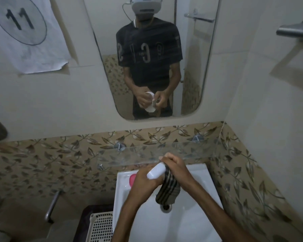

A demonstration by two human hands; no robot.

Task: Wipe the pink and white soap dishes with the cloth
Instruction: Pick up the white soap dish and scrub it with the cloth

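Right above the sink (196, 224), the left hand (143, 182) is curled around a white soap dish (156, 171), holding it tilted in the air over the basin. The right hand (176, 164) grips a striped cloth (168, 189) with its fingers closed and presses the cloth's upper end against the far end of the white dish; the rest of the cloth hangs down toward the sink's drain (166, 206). A pink soap dish (132, 179) rests on the sink's back left ledge, mostly hidden behind the left hand, so how it lies is hard to tell.

Just behind the sink, a clear glass shelf (147, 152) runs along a band of leaf-patterned tiles (42, 158). Above the sink hangs a mirror (152, 58), which reflects a person in a dark shirt holding the dish and cloth; the shirt's lettering is mirrored and not clearly readable. Up and to the left of the sink, a sheet of paper (28, 35) on the wall shows a hand-drawn circle with "11" inside. A white perforated basket (100, 227) stands just left of the sink, and a metal handle (52, 205) is fixed to the wall farther left. Up to the right of the sink, a metal fitting (294, 30) juts from the wall.
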